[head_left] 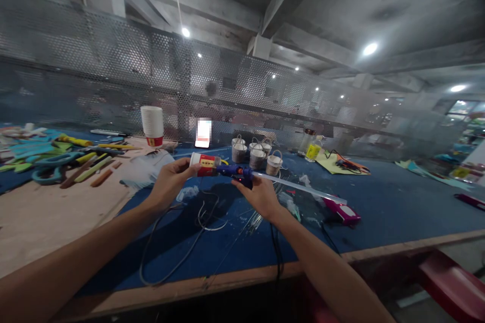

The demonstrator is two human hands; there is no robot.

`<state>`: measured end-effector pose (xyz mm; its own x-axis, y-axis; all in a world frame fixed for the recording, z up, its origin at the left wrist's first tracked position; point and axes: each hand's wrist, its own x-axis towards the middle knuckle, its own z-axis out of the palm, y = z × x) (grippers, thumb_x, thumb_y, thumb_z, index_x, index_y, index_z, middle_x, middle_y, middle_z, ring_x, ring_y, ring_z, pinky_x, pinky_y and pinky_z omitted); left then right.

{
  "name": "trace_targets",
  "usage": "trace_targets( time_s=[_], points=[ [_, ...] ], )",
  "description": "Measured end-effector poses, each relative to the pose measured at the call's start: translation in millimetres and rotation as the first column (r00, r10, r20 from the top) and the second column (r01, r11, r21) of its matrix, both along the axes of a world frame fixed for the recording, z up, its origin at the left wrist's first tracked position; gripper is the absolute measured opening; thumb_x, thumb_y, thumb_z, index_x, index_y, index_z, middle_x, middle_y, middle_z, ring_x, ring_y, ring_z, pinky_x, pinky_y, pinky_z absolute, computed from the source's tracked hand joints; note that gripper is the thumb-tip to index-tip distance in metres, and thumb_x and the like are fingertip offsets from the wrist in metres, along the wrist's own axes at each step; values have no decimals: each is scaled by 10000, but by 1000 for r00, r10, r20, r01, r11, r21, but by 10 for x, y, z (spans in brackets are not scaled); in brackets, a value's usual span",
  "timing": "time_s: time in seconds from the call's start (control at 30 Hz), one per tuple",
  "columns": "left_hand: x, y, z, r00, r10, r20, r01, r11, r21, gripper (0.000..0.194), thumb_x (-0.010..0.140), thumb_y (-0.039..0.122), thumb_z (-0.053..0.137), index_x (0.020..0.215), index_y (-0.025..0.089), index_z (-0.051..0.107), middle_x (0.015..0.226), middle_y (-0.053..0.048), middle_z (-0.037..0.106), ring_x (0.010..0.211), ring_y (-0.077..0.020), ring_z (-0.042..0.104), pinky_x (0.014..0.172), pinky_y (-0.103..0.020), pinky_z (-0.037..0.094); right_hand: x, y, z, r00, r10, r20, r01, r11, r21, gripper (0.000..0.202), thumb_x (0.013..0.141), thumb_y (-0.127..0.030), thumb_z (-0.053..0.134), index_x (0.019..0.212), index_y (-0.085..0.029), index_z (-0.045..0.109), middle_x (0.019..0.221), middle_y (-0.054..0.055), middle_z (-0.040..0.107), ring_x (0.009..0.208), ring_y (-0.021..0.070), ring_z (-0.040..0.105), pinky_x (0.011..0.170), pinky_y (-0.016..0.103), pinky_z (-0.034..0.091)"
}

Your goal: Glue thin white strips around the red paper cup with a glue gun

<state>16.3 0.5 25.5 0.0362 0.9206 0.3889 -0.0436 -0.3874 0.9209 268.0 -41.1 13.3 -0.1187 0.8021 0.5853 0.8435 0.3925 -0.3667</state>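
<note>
My left hand (173, 176) is closed on a paper cup (206, 165) with a red and yellow printed band, held sideways over the table. In my right hand (262, 194) is a blue hot glue gun (239, 170), its fingers wrapped round the handle. The gun's front end points left and meets the cup at its right end; whether it touches cannot be made out. A long clear glue stick (299, 185) sticks out of the gun's back to the right. Just beyond stand several small handled buckets (256, 155).
A stack of paper cups (152, 123) and a lit phone (203, 132) stand at the back. Scissors (53, 169) and markers lie left. Loose cord (166, 272), wires (254, 223) and a magenta tool (343, 211) lie on the blue tabletop (382, 207). Glass jars (312, 147) stand behind.
</note>
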Motion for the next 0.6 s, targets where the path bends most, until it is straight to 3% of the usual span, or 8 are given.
trace_targets(
  time_s=[0.2, 0.6],
  points=[
    [-13, 29, -18, 1000, -2, 1, 2, 1000, 0, 337, 734, 495, 874, 894, 202, 826, 866, -49, 812, 840, -248, 710, 841, -358, 537, 12, 16, -10, 1000, -12, -3, 12, 1000, 17, 356, 981, -514, 693, 1161, -221, 786, 1019, 85, 834, 978, 307, 786, 829, 354, 566],
    [14, 8, 8, 1000, 0, 0, 0, 1000, -1, 346, 707, 500, 871, 875, 201, 829, 896, -82, 829, 929, -315, 729, 897, -410, 547, 18, 8, 28, 1000, -19, -15, 19, 999, 31, 325, 981, -482, 706, 1182, -241, 791, 1039, 78, 834, 1010, 303, 782, 867, 349, 569]
  ],
)
